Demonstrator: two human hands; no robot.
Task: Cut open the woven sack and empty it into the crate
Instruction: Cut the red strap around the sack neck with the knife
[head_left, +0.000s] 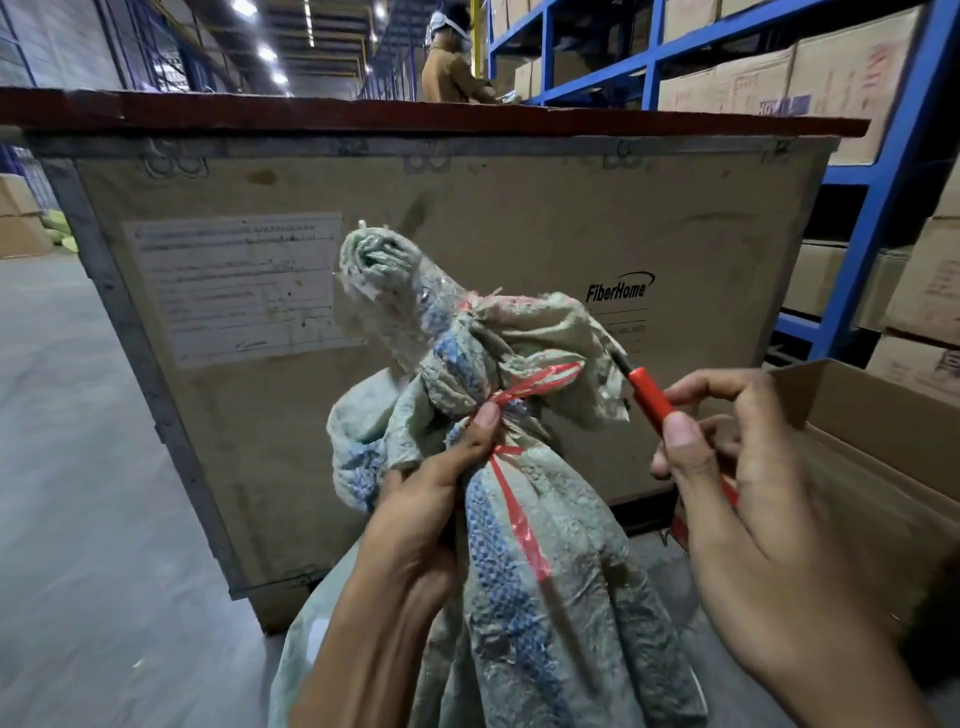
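A worn pale woven sack (545, 597) with blue stripes stands upright in front of me, its neck bunched and tied with a red plastic strip (524, 387). My left hand (431, 499) grips the neck just below the knot, thumb pressed on the tie. My right hand (743, 467) holds a red-handled cutter (652, 397), its tip tucked into the sack's folded top flap at the right of the knot. Behind the sack stands a large plywood crate (467, 218) with metal edging, a dark red lid and a "FiberHome" mark.
An open cardboard box (883, 441) sits at my right. Blue racking (878, 197) stacked with cartons fills the right side. A person in a brown top (449, 73) works beyond the crate. Grey concrete floor (78, 467) stretches away on the left.
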